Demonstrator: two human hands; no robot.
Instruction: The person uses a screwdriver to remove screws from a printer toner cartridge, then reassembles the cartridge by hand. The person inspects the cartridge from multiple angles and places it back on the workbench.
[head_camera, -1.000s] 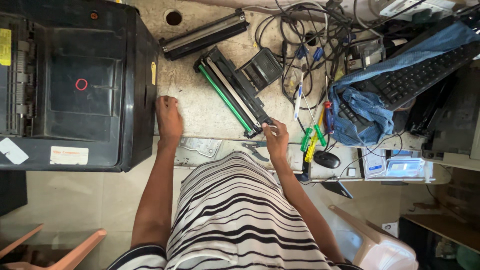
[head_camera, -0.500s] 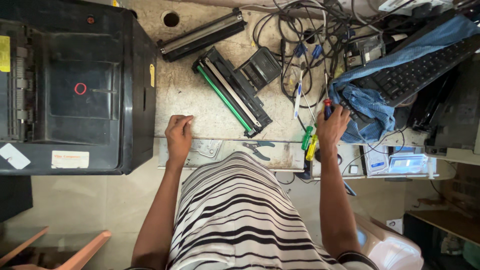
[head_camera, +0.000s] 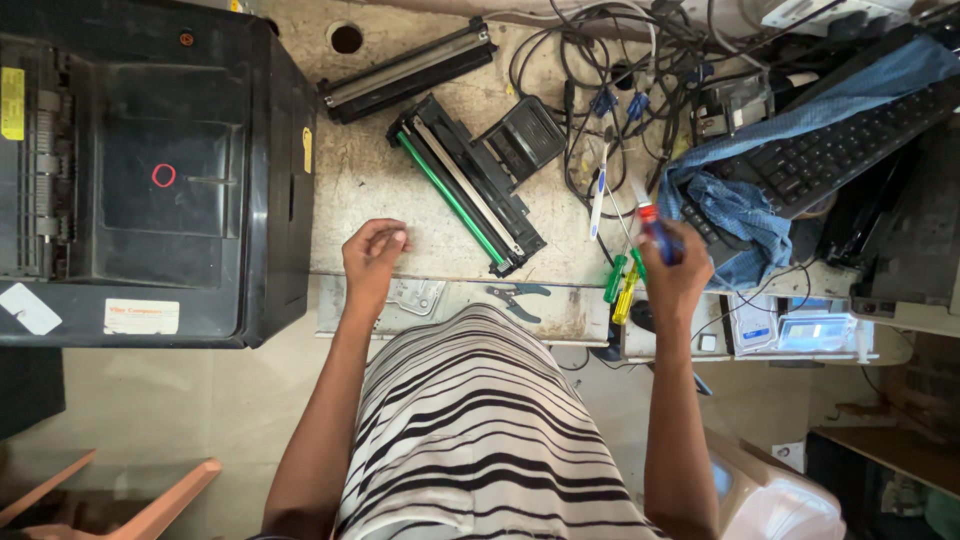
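My right hand (head_camera: 676, 272) grips a screwdriver with a blue and red handle (head_camera: 655, 232), its shaft pointing away over the desk. Beside it lie green and yellow handled screwdrivers (head_camera: 622, 282). My left hand (head_camera: 372, 256) rests on the worn desk (head_camera: 370, 180) with fingers curled, holding nothing I can see. Between my hands lies a black toner cartridge with a green roller (head_camera: 468, 190), set at a slant. A second long black cartridge part (head_camera: 408, 72) lies further back.
A large black printer (head_camera: 150, 170) fills the left. Tangled cables (head_camera: 620, 70), a black keyboard (head_camera: 830, 150) under a blue cloth (head_camera: 740, 215) crowd the right. Pliers (head_camera: 518, 296) lie at the desk's front edge. A chair (head_camera: 150, 500) stands lower left.
My right hand left the toner cartridge, moved right to the tool pile and closed on the blue and red screwdriver. My left hand slid slightly right along the desk.
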